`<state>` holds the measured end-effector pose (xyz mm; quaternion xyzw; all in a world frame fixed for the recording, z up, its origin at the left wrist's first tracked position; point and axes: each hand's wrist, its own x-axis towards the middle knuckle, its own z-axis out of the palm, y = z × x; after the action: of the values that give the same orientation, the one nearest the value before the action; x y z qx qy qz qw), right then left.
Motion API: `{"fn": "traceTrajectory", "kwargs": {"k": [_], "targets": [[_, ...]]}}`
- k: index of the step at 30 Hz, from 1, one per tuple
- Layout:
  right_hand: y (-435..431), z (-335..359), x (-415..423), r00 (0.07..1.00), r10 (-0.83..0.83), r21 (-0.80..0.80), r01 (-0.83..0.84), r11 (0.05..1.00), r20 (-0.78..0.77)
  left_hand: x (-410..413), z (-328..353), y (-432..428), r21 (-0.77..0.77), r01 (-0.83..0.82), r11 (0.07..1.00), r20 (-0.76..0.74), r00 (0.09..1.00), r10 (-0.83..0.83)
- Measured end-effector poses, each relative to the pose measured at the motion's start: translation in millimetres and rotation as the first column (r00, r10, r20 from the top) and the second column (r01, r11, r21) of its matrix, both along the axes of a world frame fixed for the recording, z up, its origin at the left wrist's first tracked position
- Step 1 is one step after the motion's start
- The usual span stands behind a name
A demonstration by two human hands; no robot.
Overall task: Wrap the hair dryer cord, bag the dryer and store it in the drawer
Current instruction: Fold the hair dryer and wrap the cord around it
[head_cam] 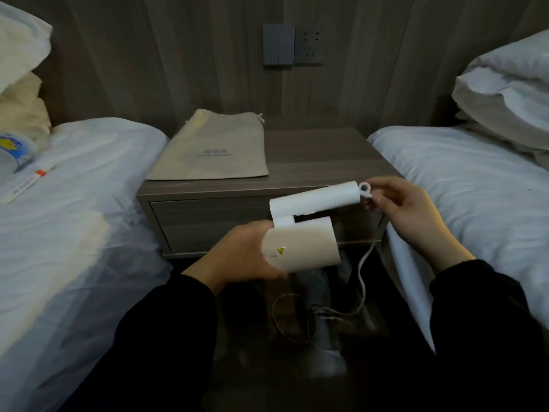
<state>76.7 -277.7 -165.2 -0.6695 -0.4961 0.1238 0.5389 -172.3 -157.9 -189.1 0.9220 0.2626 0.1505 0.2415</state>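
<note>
Item 1, right hand (398, 209): the fingertips (375, 200) are being pinched narrowly at the cord end of the hair dryer's handle, just beside the small hanging loop (364, 189); whether the cord itself is being nipped cannot be told.

Item 2, left hand (237, 254): the fingers are being wrapped around the rear of the barrel, closed on it, with the thumb lying underneath.

Item 3, hair dryer (306, 242): white, being held in the air between both hands, in front of the nightstand's drawer. The handle is being carried folded over the barrel, tilted up to the right. A yellow warning triangle (280, 250) is being shown on the barrel.

Item 4, cord (364, 263): grey-white, unwrapped, being left to hang from the handle end down to the dark floor, where it is lying in loose loops.

Item 5, drawstring bag (214, 147): beige cloth, being kept flat on the left part of the nightstand top, its gathered mouth toward the wall. It is lying flat, and nothing is being seen inside it.

Item 6, nightstand (326, 156): grey wood grain, standing between two white beds. Its drawer (208, 224) is being kept shut, so its contents cannot be told.

Item 7, wall fittings: a switch plate (278, 44) and a socket (309, 46) are being shown above the nightstand.

Item 8, left bed (89, 203): a paper slip (28, 182) and a blue-and-yellow printed object (16, 150) are being kept on the sheet.
</note>
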Motion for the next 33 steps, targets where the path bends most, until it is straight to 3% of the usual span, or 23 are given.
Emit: {"fn": "traceTrajectory", "kwargs": {"k": [5,10,12,14,17,20,22,25,27,29,31,33], "targets": [[7.5,-4.9,2.1,0.99,-0.075,0.106,0.088,0.99,-0.119,7.0,-4.9,-6.3,-0.252,-0.036,0.967,-0.003,0.999,0.037],[16.2,-33.1,-6.6,0.983,-0.027,-0.096,0.01,0.995,-0.181,4.8,0.4,0.0,-0.432,-0.049,0.9,0.137,0.983,0.12],[19.5,-45.8,-17.9,0.993,-0.048,-0.226,0.023,0.974,-0.104,4.3,3.4,-1.3,-0.525,-0.038,0.85,0.201,0.965,0.168],[22.2,-53.9,-31.8,0.997,-0.038,-0.331,0.059,0.942,0.071,3.9,5.4,-3.0,-0.585,-0.041,0.81,0.241,0.945,0.222],[20.0,-53.0,-52.9,0.967,0.09,-0.441,0.025,0.897,0.239,2.9,8.3,-6.1,-0.615,-0.061,0.786,0.247,0.932,0.266],[15.9,-48.3,-66.6,0.846,0.186,-0.527,0.125,0.841,0.499,3.2,9.8,-6.1,-0.631,-0.108,0.768,0.198,0.935,0.293],[15.1,-48.8,-71.2,0.782,0.203,-0.536,0.19,0.823,0.589,5.1,9.2,-5.5,-0.628,-0.141,0.766,0.17,0.935,0.311],[14.5,-51.5,-73.5,0.797,0.234,-0.55,0.143,0.823,0.556,7.8,6.9,-4.7,-0.648,-0.166,0.743,0.163,0.923,0.349],[14.3,-52.7,-74.4,0.901,0.289,-0.552,-0.069,0.831,0.323,7.9,6.6,-3.4,-0.661,-0.181,0.728,0.16,0.914,0.373],[11.9,-55.2,-77.8,0.926,0.362,-0.519,-0.261,0.814,0.103,7.0,8.5,-2.7,-0.714,-0.179,0.677,0.172,0.892,0.418],[13.0,-69.6,-77.4,0.905,0.388,-0.497,-0.258,0.828,0.176,5.4,12.6,-2.8,-0.783,-0.149,0.604,0.204,0.855,0.476],[14.4,-81.6,-77.6,0.836,0.342,-0.489,-0.103,0.866,0.43,4.4,16.2,-1.0,-0.787,-0.168,0.594,0.215,0.828,0.518]]}}
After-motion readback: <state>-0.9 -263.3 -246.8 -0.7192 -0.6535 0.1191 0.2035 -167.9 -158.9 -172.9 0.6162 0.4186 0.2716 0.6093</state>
